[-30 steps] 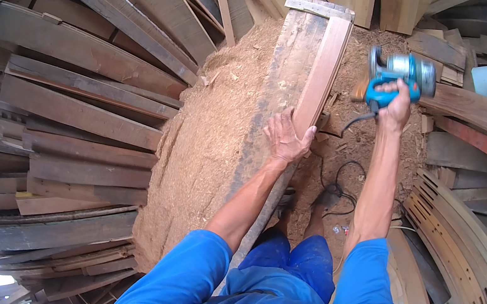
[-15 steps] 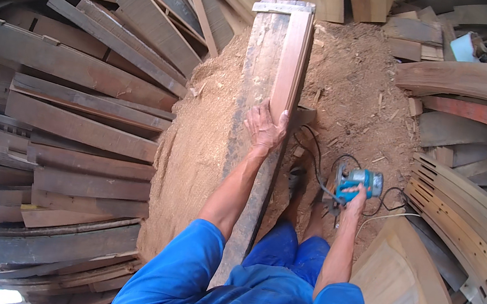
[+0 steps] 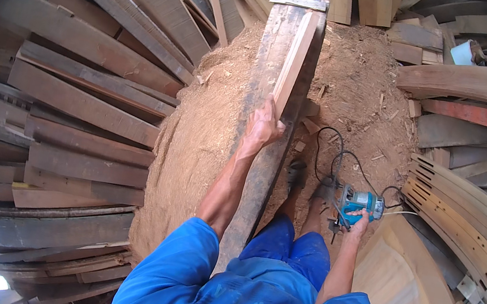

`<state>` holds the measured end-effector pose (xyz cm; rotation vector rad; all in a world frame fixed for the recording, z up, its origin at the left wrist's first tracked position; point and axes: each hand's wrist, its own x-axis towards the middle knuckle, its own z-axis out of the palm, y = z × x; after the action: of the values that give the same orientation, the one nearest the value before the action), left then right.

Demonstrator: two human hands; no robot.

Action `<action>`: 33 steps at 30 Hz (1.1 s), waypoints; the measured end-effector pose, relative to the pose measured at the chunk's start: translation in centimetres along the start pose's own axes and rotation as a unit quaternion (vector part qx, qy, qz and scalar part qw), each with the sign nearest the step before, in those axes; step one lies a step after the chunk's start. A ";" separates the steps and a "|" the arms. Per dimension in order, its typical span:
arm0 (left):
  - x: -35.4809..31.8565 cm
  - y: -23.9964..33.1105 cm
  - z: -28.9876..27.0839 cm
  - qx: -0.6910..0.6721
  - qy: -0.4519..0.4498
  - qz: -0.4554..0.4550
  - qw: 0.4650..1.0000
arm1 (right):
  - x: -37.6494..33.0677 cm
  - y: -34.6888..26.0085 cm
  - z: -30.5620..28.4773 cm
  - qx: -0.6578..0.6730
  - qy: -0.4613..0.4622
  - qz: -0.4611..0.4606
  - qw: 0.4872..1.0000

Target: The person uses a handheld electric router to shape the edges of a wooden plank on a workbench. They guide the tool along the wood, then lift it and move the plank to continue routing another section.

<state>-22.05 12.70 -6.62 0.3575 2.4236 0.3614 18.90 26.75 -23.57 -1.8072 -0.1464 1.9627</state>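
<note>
My left hand (image 3: 265, 126) is closed around the near end of a pale reddish wooden piece (image 3: 297, 52). This piece lies lengthwise on a long, worn wooden bench (image 3: 271, 48), tilted so that a narrow side and a wider side show. A small wooden crosspiece (image 3: 299, 2) is at the bench's far end. Off to the right, clear of the bench, my right hand (image 3: 358, 224) grips a teal router (image 3: 360, 202) with a grey motor end, held on its side. The router's base faces left, towards my legs.
Black cable (image 3: 338, 143) loops from the router near my feet. Sawdust and chips (image 3: 194, 144) cover the floor. Long boards (image 3: 82, 104) are stacked on the left. At the right are slotted boards (image 3: 470, 207), a pale wooden panel (image 3: 406, 273) and a light-blue container (image 3: 462, 53).
My left hand has turned the wooden piece from its broad face towards its edge and drawn its near end slightly closer. My right hand has lowered the router a little towards me.
</note>
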 end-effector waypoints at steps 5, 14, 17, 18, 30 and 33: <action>-0.9 -4.3 3.2 -0.003 0.095 0.103 0.990 | -2.3 -0.4 1.5 -0.014 -0.002 -0.018 1.000; -0.9 -5.2 4.0 -0.022 0.114 0.138 0.984 | -1.7 0.6 2.6 -0.056 -0.057 -0.048 0.996; -0.9 -5.1 3.9 -0.028 0.128 0.162 0.978 | -6.0 0.4 6.8 -0.096 0.003 -0.047 0.994; -0.9 -5.0 4.3 -0.007 0.151 0.169 0.974 | -4.7 0.6 5.9 -0.063 -0.022 -0.038 0.997; -3.1 -6.3 5.9 0.145 0.157 0.179 0.960 | -3.6 0.2 5.5 0.057 -0.076 -0.030 0.995; -3.4 -6.7 6.1 0.107 0.214 0.173 0.956 | -3.9 0.0 5.7 0.062 -0.067 -0.021 0.996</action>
<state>-16.72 6.38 -11.58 0.8857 2.8337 0.3551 13.49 26.44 -19.24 -1.5831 -0.1014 2.0158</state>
